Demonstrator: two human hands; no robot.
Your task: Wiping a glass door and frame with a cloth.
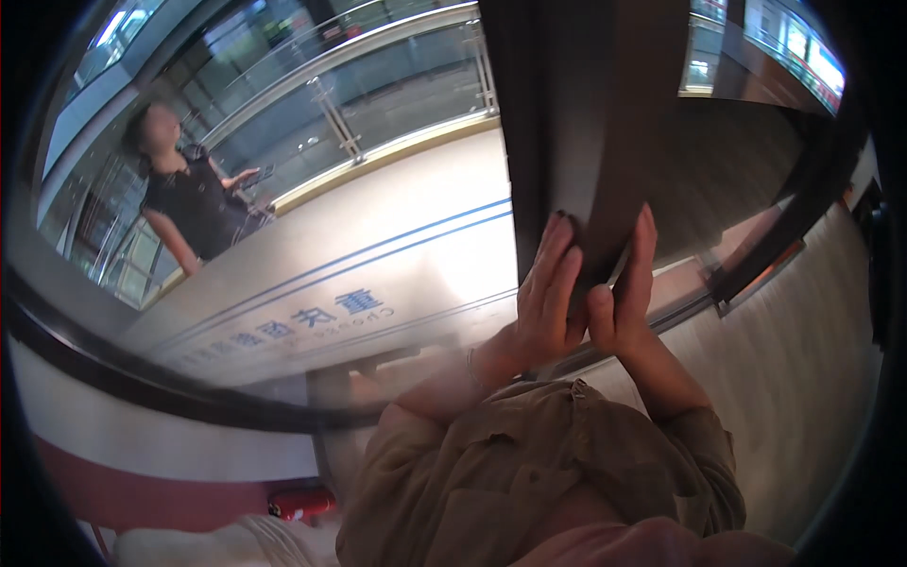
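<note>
A broad dark post [602, 142], which looks like a door frame or pillar, rises between two glass panes. My left hand [549, 287] lies against its lower left side with the fingers stretched upward, and a thin bracelet circles that wrist. Along the right side of the post, my right hand [631, 283] is raised with its fingers pointing up and its thumb apart. Neither hand holds a loose object. The palms are turned largely away, so their exact contact with the post is partly hidden.
Behind the left glass pane [397, 255], which bears blue stripes and writing, a person [188, 184] holds a phone [258, 175] near a metal railing [333, 120]. A red cylinder [301, 503], perhaps a fire extinguisher, is at lower left. Wood-look flooring [779, 368] extends to the right.
</note>
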